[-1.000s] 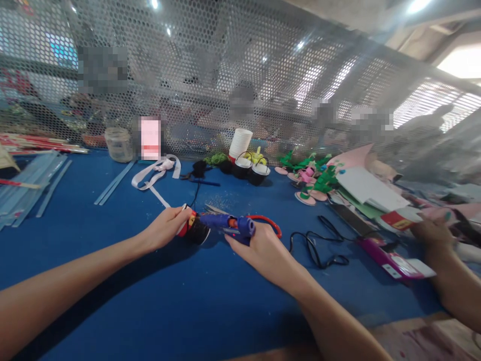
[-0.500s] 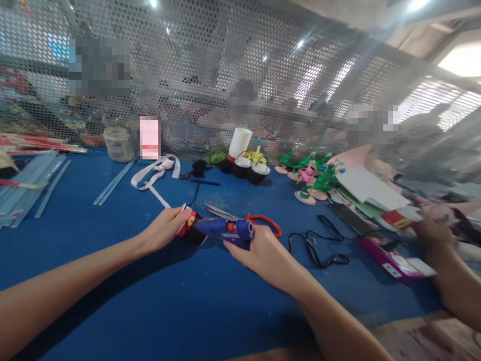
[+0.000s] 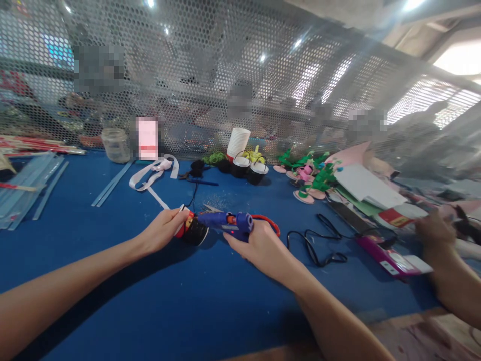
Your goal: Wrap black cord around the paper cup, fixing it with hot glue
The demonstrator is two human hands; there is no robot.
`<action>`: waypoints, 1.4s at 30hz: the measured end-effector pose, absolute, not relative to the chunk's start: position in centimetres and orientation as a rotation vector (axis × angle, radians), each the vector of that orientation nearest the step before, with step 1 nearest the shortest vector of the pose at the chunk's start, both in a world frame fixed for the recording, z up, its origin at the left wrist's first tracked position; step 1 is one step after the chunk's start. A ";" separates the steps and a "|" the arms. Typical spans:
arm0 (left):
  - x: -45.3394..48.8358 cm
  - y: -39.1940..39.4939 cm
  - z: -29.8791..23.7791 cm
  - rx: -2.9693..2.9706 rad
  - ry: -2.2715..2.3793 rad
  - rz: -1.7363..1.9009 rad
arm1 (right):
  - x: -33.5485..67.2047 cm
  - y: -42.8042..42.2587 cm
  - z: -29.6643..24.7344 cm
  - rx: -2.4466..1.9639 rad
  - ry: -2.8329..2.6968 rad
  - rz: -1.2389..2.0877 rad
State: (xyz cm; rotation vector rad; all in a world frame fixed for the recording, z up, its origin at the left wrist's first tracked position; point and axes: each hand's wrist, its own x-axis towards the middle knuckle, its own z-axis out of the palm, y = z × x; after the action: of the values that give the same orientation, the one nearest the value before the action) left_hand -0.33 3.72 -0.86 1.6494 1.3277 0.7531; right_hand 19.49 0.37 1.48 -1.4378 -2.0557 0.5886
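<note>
My left hand (image 3: pixel 165 228) grips a paper cup (image 3: pixel 195 230), tilted on its side, with a red printed part and a black covering. Black yarn (image 3: pixel 195 193) runs up from the cup to a dark ball on the table. In my right hand (image 3: pixel 259 248) is a blue hot glue gun (image 3: pixel 225 220) with a small red light lit. Its nozzle points left and lies close over the black part of the cup; whether it touches, I cannot tell. Behind the glue gun, red-handled scissors (image 3: pixel 271 220) are partly hidden. White ribbon (image 3: pixel 141 180) lies behind my left hand.
Two black-covered cups (image 3: pixel 257 173) with handles and a stack of white cups (image 3: pixel 238 143) stand by the mesh partition (image 3: pixel 203 65). Green-leaved craft pieces (image 3: pixel 321 180), a purple power strip (image 3: pixel 393 255) and its black cable lie right. Another person's hand (image 3: pixel 436 230) holds a cup there.
The glue gun nozzle has moved slightly up along the cup, and more of the black covering shows. The view has shifted a little.
</note>
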 end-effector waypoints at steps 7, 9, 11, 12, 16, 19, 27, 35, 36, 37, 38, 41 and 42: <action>-0.4 3.7 -0.9 1.656 1.324 0.749 | 19.5 0.3 1.6 -1.425 -2.071 0.671; -0.3 3.7 -0.9 1.649 1.322 0.749 | 19.5 0.3 1.6 -1.445 -2.059 0.687; -0.3 3.6 -0.8 1.650 1.326 0.749 | 19.5 0.6 1.5 -1.479 -2.025 0.674; -0.3 3.6 -0.8 1.655 1.329 0.747 | 19.5 0.7 1.5 -1.493 -2.007 0.663; -0.3 3.6 -0.7 1.675 1.337 0.733 | 19.6 0.7 1.4 -1.496 -1.989 0.685; -0.3 3.5 -0.8 1.680 1.343 0.741 | 19.6 0.6 1.6 -1.493 -1.974 0.747; -0.4 3.6 -1.0 1.713 1.335 0.725 | 19.6 0.7 1.9 -1.520 -1.956 0.802; -0.3 3.4 -0.8 1.703 1.337 0.758 | 19.6 0.7 1.9 -1.525 -1.959 0.781; -0.3 3.4 -0.8 1.706 1.339 0.757 | 19.7 0.7 1.9 -1.521 -1.962 0.795; -0.3 3.5 -0.8 1.709 1.339 0.755 | 19.7 0.7 1.9 -1.518 -1.964 0.807; -0.4 3.5 -0.8 1.710 1.340 0.753 | 19.7 0.6 2.0 -1.519 -1.963 0.815; -0.3 3.6 -0.9 1.695 1.349 0.742 | 19.6 0.7 2.1 -1.540 -1.952 0.805; -0.3 3.6 -0.9 1.688 1.352 0.739 | 19.6 0.7 2.1 -1.552 -1.950 0.798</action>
State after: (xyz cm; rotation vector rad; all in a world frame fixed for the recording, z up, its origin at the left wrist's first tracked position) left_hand -0.33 3.58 -0.92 1.6884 1.3523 0.7391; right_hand 19.62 0.70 2.13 -1.5516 -1.9498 0.7981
